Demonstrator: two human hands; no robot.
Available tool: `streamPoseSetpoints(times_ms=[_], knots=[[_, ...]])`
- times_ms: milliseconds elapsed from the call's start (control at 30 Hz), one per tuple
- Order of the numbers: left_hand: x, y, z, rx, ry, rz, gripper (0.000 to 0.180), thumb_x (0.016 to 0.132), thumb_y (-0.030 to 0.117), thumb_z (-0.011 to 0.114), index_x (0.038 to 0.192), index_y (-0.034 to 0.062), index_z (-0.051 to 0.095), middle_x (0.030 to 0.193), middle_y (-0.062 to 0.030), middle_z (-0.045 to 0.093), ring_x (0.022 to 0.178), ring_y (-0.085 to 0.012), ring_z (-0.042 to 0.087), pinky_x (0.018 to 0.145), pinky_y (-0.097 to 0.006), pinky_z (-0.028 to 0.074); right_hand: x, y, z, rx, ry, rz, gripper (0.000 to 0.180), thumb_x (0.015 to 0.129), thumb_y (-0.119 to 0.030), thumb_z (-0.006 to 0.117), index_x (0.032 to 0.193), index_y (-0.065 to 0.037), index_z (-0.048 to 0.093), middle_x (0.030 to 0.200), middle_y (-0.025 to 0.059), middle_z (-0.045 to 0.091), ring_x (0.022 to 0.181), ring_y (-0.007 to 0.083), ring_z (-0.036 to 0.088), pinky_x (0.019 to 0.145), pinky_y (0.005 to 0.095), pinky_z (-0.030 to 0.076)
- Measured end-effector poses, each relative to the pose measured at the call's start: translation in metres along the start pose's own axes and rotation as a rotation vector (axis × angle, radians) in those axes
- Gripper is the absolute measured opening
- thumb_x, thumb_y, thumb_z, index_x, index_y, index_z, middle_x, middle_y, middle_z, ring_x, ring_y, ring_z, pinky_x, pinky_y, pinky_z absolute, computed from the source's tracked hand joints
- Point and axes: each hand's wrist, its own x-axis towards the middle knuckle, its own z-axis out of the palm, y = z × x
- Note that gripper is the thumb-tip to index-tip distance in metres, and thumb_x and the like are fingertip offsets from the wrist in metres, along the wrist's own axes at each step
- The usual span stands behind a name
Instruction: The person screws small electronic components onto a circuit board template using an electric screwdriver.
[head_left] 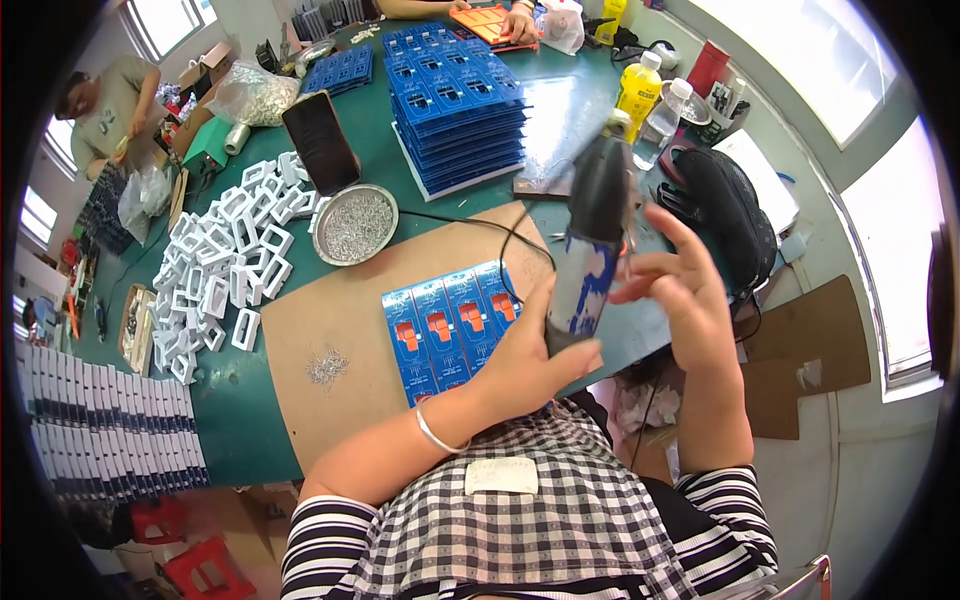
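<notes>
"Green tabletop (237,425): what covers its near middle?"

"A brown cardboard sheet (320,310), bearing a blue circuit-board panel (450,345) with orange parts and, left, loose metal pieces (327,368)."

"And the hands?"

"The left hand (532,355) is clamped around the lower body of a black-topped hand tool (597,215), blurred, above the panel's right side. The right hand (692,290) has its fingers spread just right of it; whether they touch, I can't tell."

"The room?"

"White frames (225,260) heaped left, stacked blue boards (455,100) far, bright windows (790,60) right, a co-worker (120,105) far left."
</notes>
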Motion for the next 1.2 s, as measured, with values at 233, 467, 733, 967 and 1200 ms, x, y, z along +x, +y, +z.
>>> streamPoseSetpoints(times_ms=[233,467,733,967,1200], knots=[[-0.004,-0.004,-0.013,-0.416,-0.592,-0.115,0.055,0.079,0.027,0.068,0.119,-0.0006,0.041,0.087,-0.0093,0.057,0.064,-0.0164,0.06,0.056,-0.026,0.048,0.033,0.058,0.027,0.654,-0.672,-0.27,0.116,0.066,-0.071,0.068,0.142,0.003,0.023,0.124,0.027,0.054,0.115,0.0383,0.055,0.099,0.0506,0.042],[0.002,-0.026,-0.027,-0.24,-0.801,-0.002,0.042,0.086,0.028,0.061,0.113,-0.0015,0.052,0.09,-0.0097,0.058,0.077,-0.016,0.059,0.072,-0.027,0.049,0.063,0.05,0.059,0.816,-1.165,-0.575,0.074,0.087,-0.049,0.061,0.137,-0.002,0.035,0.092,0.0192,0.068,0.102,0.0354,0.063,0.103,0.0556,0.029],[-0.019,0.014,-0.048,0.5,-0.202,0.15,0.067,0.08,0.029,0.07,0.133,0.002,0.039,0.112,-0.0178,0.059,0.105,-0.0278,0.059,0.092,-0.037,0.046,0.039,0.043,0.049,0.743,-0.159,-0.366,0.072,0.084,-0.053,0.058,0.129,0.0,0.039,0.07,0.0096,0.058,0.071,0.026,0.064,0.086,0.0448,0.052],[-0.047,0.011,-0.093,0.513,-0.069,0.097,0.049,0.084,0.015,0.066,0.129,0.0036,0.049,0.105,-0.0111,0.061,0.099,-0.0199,0.059,0.09,-0.034,0.046,0.068,-0.056,-0.045,0.679,0.315,-0.395,0.042,0.084,-0.04,0.058,0.093,0.001,0.051,0.074,0.0127,0.058,0.072,0.0267,0.06,0.073,0.0412,0.05],[-0.073,0.012,-0.136,0.523,0.187,0.149,0.037,0.086,0.013,0.063,0.121,0.0045,0.057,0.105,-0.0097,0.063,0.097,-0.0185,0.06,0.086,-0.031,0.048,0.071,-0.052,-0.093,0.616,0.166,-0.618,0.044,0.075,-0.027,0.06,0.101,0.007,0.049,0.076,0.0089,0.048,0.073,0.0215,0.051,0.069,0.0349,0.048]])
